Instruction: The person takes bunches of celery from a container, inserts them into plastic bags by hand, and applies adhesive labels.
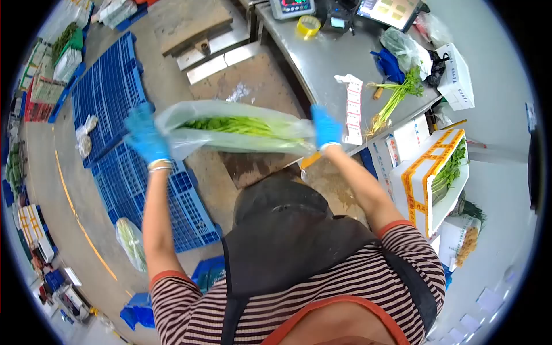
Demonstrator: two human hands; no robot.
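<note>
A clear plastic bag (187, 135) of leafy green celery stalks (238, 125) hangs sideways in front of me, above a brown board. My right hand (326, 126), in a blue glove, is closed on the bag's gathered right end. At the bag's wider left end is my left hand (145, 135), also gloved in blue and slightly blurred. Its fingers look spread and point away to the left. The palm lies against or close beside the plastic; its thumb is hidden.
Blue plastic pallets (109, 92) lie at left, with another bagged bundle (131, 244) beside them. The steel table (322, 63) holds a scale (292, 7), yellow tape (309, 26), a label strip (353, 109) and loose celery (397, 100). A foam box (422, 187) of greens stands at right.
</note>
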